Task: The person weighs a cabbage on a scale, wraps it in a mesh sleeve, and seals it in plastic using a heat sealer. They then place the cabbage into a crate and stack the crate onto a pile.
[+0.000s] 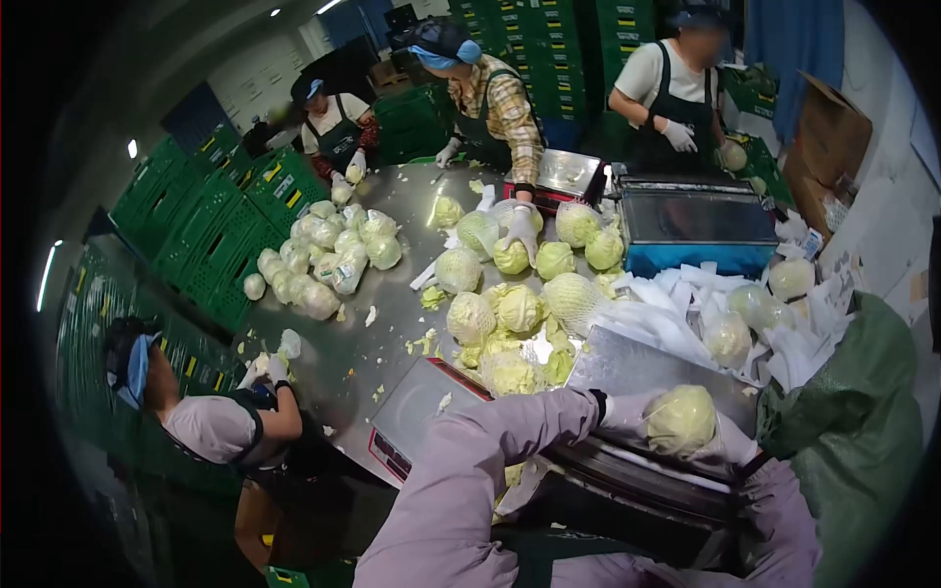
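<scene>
Both hands on one cabbage [679, 419], wrapped in clear film, resting on the metal plate of a wrapping machine [627, 367] at the near edge of the steel table [392, 245]. Left hand [627, 412], white-gloved, pressed against the cabbage's left side; right hand [730, 451] cupped around its lower right, mostly hidden behind it. Further out on the table, a pile of netted cabbages [510, 309] and a second heap of wrapped heads [323, 255]. Beside the pile, a flat scale [421, 402], nothing on its pan but a leaf scrap. Along the left wall, stacked green crates [196, 225], contents impossible to make out. At right, a green sack [863, 421], mouth open, inside unseen.
</scene>
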The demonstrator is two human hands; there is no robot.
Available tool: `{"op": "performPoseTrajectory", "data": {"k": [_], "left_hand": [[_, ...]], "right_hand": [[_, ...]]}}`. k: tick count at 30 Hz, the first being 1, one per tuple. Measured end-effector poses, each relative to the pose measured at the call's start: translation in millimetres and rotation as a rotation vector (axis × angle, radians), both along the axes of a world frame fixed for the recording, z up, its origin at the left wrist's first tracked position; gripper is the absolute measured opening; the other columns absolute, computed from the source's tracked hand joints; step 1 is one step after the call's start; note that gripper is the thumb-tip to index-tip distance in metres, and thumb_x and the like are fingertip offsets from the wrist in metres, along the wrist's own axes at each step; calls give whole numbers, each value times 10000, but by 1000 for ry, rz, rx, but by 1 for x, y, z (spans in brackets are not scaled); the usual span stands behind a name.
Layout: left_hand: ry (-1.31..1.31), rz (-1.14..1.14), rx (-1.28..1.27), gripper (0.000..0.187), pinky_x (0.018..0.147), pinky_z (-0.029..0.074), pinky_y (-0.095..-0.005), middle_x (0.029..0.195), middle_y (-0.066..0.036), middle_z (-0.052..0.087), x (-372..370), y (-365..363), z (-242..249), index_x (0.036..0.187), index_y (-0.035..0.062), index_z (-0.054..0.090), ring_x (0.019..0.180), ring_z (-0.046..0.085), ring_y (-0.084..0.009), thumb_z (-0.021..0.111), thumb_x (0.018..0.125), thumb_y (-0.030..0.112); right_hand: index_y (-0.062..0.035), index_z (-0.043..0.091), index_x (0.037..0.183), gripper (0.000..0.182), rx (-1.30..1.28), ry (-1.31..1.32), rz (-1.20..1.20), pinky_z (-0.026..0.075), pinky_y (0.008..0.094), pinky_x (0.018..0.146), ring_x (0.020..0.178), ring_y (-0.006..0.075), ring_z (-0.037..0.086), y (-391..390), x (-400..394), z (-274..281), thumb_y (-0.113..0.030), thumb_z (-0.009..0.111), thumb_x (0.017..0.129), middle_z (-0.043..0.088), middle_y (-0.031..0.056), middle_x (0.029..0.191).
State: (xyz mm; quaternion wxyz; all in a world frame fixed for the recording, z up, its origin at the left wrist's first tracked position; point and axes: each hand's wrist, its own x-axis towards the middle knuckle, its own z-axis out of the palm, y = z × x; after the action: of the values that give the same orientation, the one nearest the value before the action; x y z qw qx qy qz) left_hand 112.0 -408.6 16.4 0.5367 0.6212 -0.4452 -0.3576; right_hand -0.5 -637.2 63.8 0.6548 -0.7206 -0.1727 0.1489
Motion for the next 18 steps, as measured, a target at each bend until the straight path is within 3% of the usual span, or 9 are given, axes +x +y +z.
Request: {"op": "performPoseTrajectory", "data": {"k": [3,4,6,8,11,12,14,16,18], "left_hand": [[361,-178,-17,485,773,510,-275,975,-43,653,-35,13,34,1196,54,559,889,600,-146,710,735,61],[363,-174,-18,485,773,510,-275,975,-43,653,-48,23,42,1196,54,559,889,600,-146,710,735,61],[820,-515,302,743,849,500,-287,1053,-41,559,-76,48,95,1380,77,345,919,565,-125,703,730,48],[950,-668,370,688,750,511,-268,948,8,528,-113,64,54,1381,150,344,811,531,-71,669,779,75],[1086,-427,591,703,764,516,-302,957,24,555,-159,98,41,1399,276,311,850,554,-92,664,811,123],[1056,-410,636,708,771,513,-294,975,23,564,-166,104,21,1406,271,302,872,559,-92,666,811,150],[1005,-398,593,677,759,509,-284,974,23,582,-177,113,-37,1395,253,328,869,566,-81,670,815,183],[1036,-382,615,601,745,507,-275,972,22,592,-183,123,-77,1355,223,387,856,571,-77,663,822,180],[1062,-363,636,529,731,505,-266,970,21,603,-187,129,-78,1315,192,447,842,575,-72,656,829,176]], "right_hand": [[-21,385,1365,856,85,428,88,427,320,1008,1167,170,514,2,-35,25,-94,853,653,519,61,1310],[-25,373,1380,880,126,497,149,408,324,1028,1191,179,500,0,-50,22,-110,855,649,509,67,1328],[-26,384,1369,907,309,574,122,426,333,1013,1190,194,509,33,-89,54,-248,871,636,515,93,1321],[-18,347,1391,911,302,515,128,421,344,1026,1204,200,501,50,-127,45,-286,842,674,492,106,1344],[-33,319,1411,859,451,893,128,433,360,1021,1213,211,503,76,-174,19,-257,795,732,479,117,1362],[-40,321,1411,848,454,989,62,438,367,1017,1212,213,506,82,-190,3,-248,791,737,481,116,1360],[-51,328,1411,819,439,777,73,445,376,1009,1203,218,514,94,-196,-51,-239,779,754,488,114,1352],[-25,365,1393,718,309,1067,-36,454,376,999,1192,223,529,92,-207,-64,-257,723,816,516,109,1323],[-12,400,1369,638,417,1095,-63,460,397,990,1173,229,542,94,-226,-86,-256,683,852,534,113,1298]]}}
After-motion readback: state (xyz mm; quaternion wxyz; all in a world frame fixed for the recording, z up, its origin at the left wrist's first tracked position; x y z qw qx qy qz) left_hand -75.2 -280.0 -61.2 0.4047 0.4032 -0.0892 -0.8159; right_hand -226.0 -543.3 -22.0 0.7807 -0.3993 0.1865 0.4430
